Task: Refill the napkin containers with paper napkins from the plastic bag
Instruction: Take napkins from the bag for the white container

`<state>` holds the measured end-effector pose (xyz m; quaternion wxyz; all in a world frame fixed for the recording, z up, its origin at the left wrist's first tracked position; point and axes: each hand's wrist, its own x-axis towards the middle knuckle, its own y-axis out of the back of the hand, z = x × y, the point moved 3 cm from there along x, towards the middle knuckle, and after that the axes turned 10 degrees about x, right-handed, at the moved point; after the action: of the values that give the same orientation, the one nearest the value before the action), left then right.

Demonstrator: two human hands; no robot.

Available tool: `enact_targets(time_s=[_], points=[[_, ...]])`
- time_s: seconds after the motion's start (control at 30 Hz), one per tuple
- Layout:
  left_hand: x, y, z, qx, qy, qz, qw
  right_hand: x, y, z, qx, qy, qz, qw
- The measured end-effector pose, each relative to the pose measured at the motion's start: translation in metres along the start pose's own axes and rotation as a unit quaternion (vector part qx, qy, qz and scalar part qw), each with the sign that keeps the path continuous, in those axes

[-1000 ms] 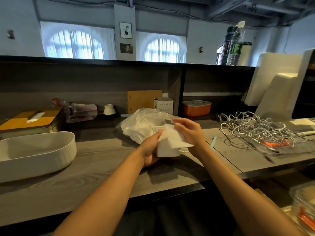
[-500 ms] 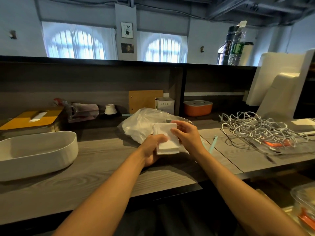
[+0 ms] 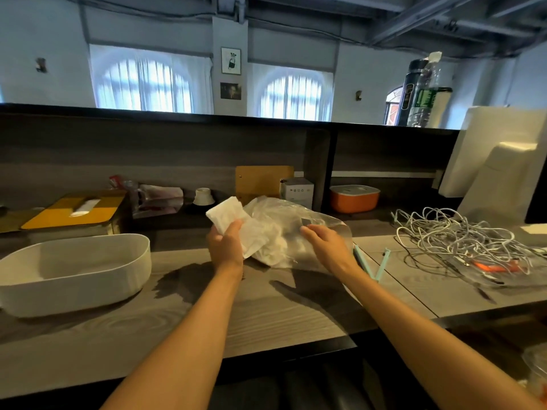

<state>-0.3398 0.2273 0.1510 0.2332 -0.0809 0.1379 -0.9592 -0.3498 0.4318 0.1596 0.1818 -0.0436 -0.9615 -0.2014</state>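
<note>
Now left hand [image 3: 225, 247] grips a napkin stack [image 3: 226, 215] above the counter, just left of the plastic bag [image 3: 284, 232]; right hand [image 3: 327, 243] relaxed, fingers loose over bag. Carry stack flat to white oval container [image 3: 74, 272] left, keep it squared.

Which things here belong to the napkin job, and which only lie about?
For the job: napkin stack in left hand; plastic bag by right hand; white container.
Lying about: cable tangle; orange box; yellow-lidded box.
</note>
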Motion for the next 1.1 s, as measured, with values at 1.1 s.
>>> enact_targets(time_s=[1.1], points=[[0.029,-0.001,-0.009,0.158,0.101,-0.297,0.936,0.037,-0.062,-0.005,0.142,-0.244,-0.036,0.958]])
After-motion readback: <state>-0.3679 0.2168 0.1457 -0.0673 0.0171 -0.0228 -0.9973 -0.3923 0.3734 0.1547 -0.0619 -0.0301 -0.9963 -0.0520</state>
